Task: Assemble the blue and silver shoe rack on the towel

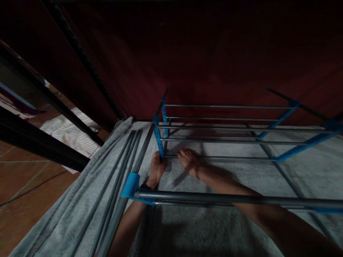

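Note:
A rack of grey metal tubes joined by blue plastic brackets lies across the grey blanket (209, 178). Low inside it, my left hand (157, 167) is closed around the bottom end of a blue slotted bracket (158, 141). To its right, my right hand (188, 160) has its fingers curled over the lower metal tube (230, 158), close to where that tube meets the bracket. Both forearms pass under the near tube (203, 196), which runs from a blue corner connector (131, 185). A dark band sits on my left wrist.
Several loose metal tubes (115, 189) lie on the blanket left of the rack. A dark red cloth (214, 64) hangs behind. Black metal bars (40, 141) stand at the left, above a tiled floor (32, 182) with a striped cloth (71, 128) on it.

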### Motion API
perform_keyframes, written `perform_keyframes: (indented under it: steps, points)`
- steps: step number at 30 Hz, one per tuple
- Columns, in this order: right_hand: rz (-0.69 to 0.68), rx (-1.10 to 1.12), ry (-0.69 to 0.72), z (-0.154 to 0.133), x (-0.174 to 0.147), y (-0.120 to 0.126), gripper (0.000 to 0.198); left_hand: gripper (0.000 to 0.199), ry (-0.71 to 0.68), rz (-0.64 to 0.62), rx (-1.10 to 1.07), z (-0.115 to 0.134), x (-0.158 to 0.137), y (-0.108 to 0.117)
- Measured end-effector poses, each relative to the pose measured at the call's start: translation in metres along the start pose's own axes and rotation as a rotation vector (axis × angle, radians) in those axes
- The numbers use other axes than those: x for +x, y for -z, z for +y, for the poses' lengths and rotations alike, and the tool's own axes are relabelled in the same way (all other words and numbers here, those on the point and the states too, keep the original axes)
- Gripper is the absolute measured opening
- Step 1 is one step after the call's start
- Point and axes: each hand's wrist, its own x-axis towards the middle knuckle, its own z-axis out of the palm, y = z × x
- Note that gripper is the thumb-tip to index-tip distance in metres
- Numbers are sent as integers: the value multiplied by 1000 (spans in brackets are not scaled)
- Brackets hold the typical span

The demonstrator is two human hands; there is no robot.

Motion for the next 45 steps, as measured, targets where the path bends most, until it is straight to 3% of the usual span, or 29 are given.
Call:
perform_keyframes:
  steps: [4, 15, 29, 45]
  points:
    - [3, -58, -9, 3, 3, -1, 36, 27, 7, 5, 10, 1, 2, -3]
    - [55, 82, -11, 7, 0, -3, 25, 13, -17, 51, 65, -2, 5, -8]
    - [21, 123, -25, 4, -3, 4, 25, 17, -115, 67, 132, 0, 3, -8]
    - [-4, 110, -28, 3, -2, 5, 28, 13, -97, 45, 124, 2, 3, -7]
